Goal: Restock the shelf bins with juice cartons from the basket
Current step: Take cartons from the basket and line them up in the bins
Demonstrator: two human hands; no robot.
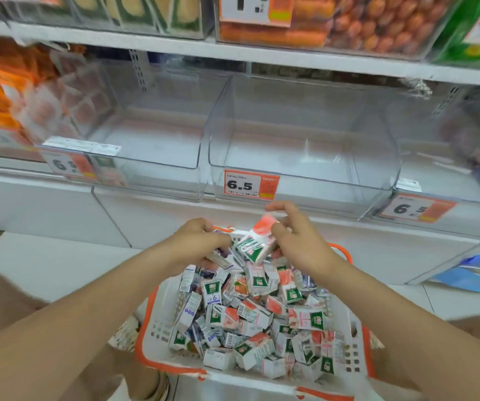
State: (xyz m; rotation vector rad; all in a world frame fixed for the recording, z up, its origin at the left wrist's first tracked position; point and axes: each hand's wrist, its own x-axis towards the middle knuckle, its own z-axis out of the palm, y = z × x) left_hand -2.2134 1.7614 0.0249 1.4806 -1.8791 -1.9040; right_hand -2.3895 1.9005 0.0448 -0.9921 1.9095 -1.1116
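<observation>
A white basket with orange trim (157, 337) sits on the floor in front of me, heaped with several small juice cartons (250, 314) in red, green and purple. My right hand (296, 235) holds a red and green carton (257, 241) lifted just above the pile. My left hand (198, 241) grips a purple carton (221, 257) at the basket's far end. Straight ahead on the shelf stand two clear bins with nothing inside: the middle bin (302, 140) with a 6.5 price tag (250, 185), and the left bin (152, 131).
A bin of orange packets (15, 96) stands at the far left, and a blurred bin at the far right (470, 134). The shelf above (233, 56) carries full clear bins. A blue bag (476, 273) lies on the floor at right. My knees flank the basket.
</observation>
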